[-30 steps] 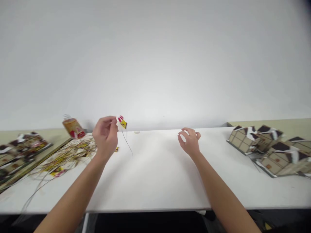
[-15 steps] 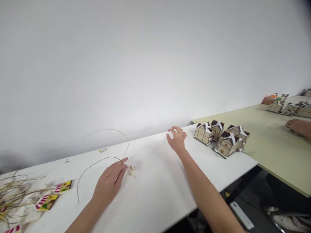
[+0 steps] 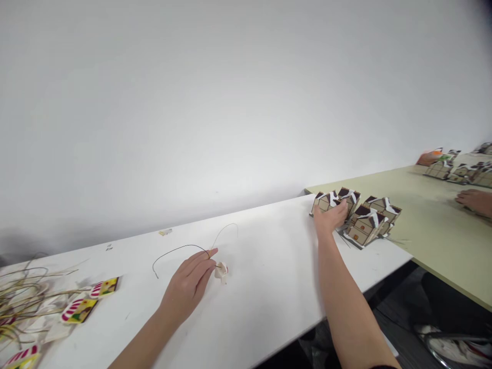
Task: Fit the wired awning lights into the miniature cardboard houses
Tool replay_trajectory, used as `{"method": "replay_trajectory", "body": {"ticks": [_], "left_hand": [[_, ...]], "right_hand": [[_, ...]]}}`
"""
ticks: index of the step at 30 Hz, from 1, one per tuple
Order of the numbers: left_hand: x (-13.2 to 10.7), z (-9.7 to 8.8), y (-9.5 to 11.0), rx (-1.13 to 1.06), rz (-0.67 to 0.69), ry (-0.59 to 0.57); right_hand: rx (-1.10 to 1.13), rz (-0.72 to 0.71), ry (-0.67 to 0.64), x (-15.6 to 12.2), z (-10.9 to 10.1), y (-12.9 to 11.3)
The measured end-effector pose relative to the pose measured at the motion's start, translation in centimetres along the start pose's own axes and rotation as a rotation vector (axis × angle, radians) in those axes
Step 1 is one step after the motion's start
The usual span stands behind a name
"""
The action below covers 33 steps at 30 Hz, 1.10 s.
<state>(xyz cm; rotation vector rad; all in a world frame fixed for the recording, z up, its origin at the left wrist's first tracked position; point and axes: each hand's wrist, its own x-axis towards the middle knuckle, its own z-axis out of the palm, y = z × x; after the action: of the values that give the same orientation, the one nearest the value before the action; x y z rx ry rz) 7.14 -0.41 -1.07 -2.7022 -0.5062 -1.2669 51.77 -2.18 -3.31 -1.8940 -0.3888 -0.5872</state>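
My left hand pinches a thin wire between thumb and fingers above the white table. Its two loose ends curve away, one to the left and one up to the right. A small whitish piece with a bit of red sits at the wire's short end, just beyond my fingertips. At the right end of the table, my right hand is around a small model house, thumb on its left side and fingers on its right. Its roof is dark with white snow-like trim. More such houses stand close beside it.
A pile of wires with striped, colourful pieces lies at the left. Small scraps rest near the wall. A yellowish table adjoins on the right, with more model houses and another person's hand.
My right hand has moved right, from over bare table to the leftmost model house. My left hand still holds the wire, whose loose ends have swung. The view has shifted slightly.
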Motion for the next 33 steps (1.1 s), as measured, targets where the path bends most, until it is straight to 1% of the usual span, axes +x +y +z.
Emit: {"method": "replay_trajectory", "body": {"ticks": [4, 7, 9, 13, 17, 22, 27, 30, 33], "left_hand": [[-0.1, 0.1, 0.1, -0.012, -0.007, -0.027], [-0.1, 0.2, 0.2, -0.019, 0.002, -0.035], [-0.1, 0.2, 0.2, -0.023, 0.007, -0.035], [-0.2, 0.1, 0.4, -0.035, 0.015, -0.030], [-0.1, 0.1, 0.4, -0.034, 0.014, -0.015], [0.4, 0.0, 0.6, -0.024, 0.007, -0.008], [0.4, -0.2, 0.8, -0.036, 0.012, 0.008], [0.3, -0.3, 0.9, -0.038, 0.004, 0.036], [0.3, -0.3, 0.8, -0.039, -0.005, 0.061]], "right_hand": [[0.021, 0.046, -0.028, 0.0, 0.1, 0.4], [0.004, 0.123, -0.061, 0.0, -0.1, -0.1], [-0.005, 0.147, -0.080, -0.1, -0.1, -0.6], [-0.011, 0.154, -0.118, -0.7, -0.1, -1.5], [0.009, 0.123, -0.157, -1.6, 0.2, -2.4], [0.051, 0.033, -0.223, -3.5, 0.7, -3.8], [0.085, -0.104, -0.334, -6.5, 1.1, -6.1], [0.096, -0.229, -0.417, -8.7, 1.0, -7.6], [0.096, -0.406, -0.501, -11.1, 0.4, -9.2]]}}
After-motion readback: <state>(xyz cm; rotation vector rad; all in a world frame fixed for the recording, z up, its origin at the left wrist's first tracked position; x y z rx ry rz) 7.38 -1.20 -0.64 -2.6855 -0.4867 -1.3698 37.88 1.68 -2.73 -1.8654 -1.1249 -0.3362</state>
